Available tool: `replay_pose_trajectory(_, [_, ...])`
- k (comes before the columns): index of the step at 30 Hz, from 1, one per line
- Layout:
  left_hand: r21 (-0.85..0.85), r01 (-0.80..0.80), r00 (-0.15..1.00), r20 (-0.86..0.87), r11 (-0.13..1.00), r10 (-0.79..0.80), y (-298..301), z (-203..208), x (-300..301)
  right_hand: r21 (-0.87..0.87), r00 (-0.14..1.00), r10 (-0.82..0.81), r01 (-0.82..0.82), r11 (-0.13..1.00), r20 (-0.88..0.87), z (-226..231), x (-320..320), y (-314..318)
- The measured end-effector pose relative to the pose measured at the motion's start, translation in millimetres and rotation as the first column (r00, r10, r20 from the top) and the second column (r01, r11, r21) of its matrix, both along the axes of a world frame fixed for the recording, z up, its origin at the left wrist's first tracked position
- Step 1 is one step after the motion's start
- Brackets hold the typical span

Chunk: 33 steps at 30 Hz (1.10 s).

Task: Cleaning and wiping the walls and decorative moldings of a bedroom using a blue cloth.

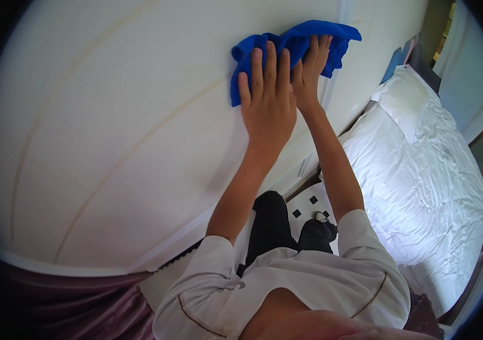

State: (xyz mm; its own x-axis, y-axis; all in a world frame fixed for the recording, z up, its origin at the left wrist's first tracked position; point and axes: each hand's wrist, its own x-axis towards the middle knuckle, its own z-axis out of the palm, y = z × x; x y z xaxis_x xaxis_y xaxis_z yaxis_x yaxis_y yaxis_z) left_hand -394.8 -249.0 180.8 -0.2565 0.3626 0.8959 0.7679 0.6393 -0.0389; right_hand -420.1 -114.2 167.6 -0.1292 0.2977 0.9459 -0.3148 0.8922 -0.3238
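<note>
- White wall (139, 96), filling most of the left side; even pressure over a small patch at a time would likely work best;
- Bed (417, 181) with rumpled white bedding, to the person's right; well apart from the hands;
- Blue cloth (297, 44), bunched in folds against the wall under both hands; smoothing it flat should give fuller contact;
- Left hand (268, 99), flat on the cloth with fingers spread wide; right hand (309, 79) just beside it, fingers extended and close together; both seem to press rather than grip, so sharing the load should limit slipping
</note>
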Motion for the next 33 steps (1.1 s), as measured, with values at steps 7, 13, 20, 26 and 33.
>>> replay_pose_trajectory(7, [0.244,-0.406,0.912,0.157,0.880,0.378,-224.5,8.7,-3.4,0.083,0.994,0.086,-0.092,0.992,0.073,25.2,12.9,-250.0])
replay_pose_trajectory(13, [0.435,-0.575,0.797,0.104,0.693,0.595,-462.5,-23.9,3.3,0.193,0.824,0.524,-0.562,0.804,0.216,13.1,38.6,-475.0])
replay_pose_trajectory(20, [0.691,-0.365,0.905,0.422,0.624,0.061,-544.9,-64.3,14.8,0.374,0.744,0.628,-0.663,0.649,0.229,-21.6,31.1,-556.6])
replay_pose_trajectory(26, [0.570,-0.473,0.870,0.180,0.672,0.460,-460.2,-80.0,-10.5,0.353,0.841,0.487,-0.541,0.763,0.235,-35.3,23.4,-452.6])
replay_pose_trajectory(33, [0.208,-0.216,0.969,0.165,0.954,0.183,-233.2,-49.5,2.9,0.244,0.980,0.004,-0.054,0.968,0.201,-21.2,15.6,-205.6])
